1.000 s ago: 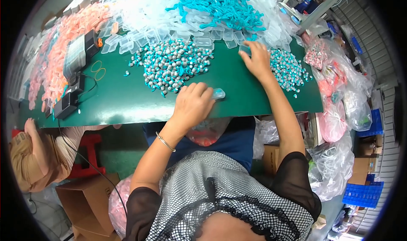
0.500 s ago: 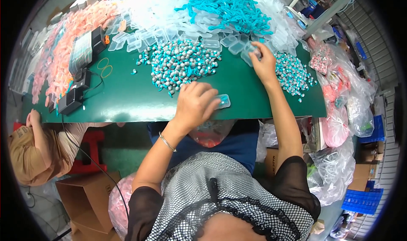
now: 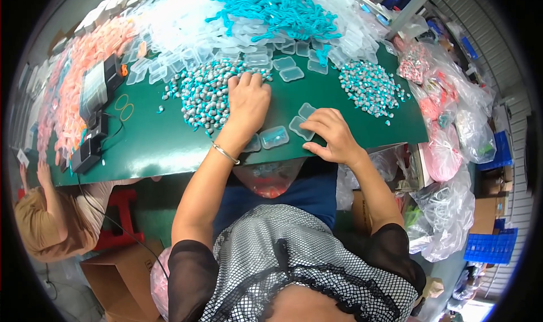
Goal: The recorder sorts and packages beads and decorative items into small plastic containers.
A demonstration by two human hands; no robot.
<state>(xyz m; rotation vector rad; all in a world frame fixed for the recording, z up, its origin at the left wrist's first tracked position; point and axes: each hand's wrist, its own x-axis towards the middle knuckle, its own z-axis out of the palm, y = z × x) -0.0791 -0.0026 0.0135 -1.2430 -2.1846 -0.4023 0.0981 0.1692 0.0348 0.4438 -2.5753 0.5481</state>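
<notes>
My left hand (image 3: 249,104) reaches over the near right side of a heap of small grey-and-teal pieces (image 3: 206,98) that look like earplugs. Its fingers are curled down and close together; whatever lies under the fingertips is hidden. Over the table, my right hand (image 3: 332,135) has its fingers on the edge of an unfolded clear plastic case (image 3: 300,127), thumb at the near side. Between the hands lies another opened clear case (image 3: 275,137) with something teal inside; its other half (image 3: 253,144) is partly covered by my left wrist.
A second heap of grey-and-teal pieces (image 3: 370,87) lies to the right. Teal cords (image 3: 277,11) are piled on many clear cases at the back. Black boxes (image 3: 87,152) and peach-coloured items (image 3: 96,61) stand left. Another person's arm (image 3: 48,177) rests at the far left edge.
My right hand has come back toward me from the far cases, bringing a clear case, which now lies unfolded. My left hand has moved from beside the near case forward onto the heap.
</notes>
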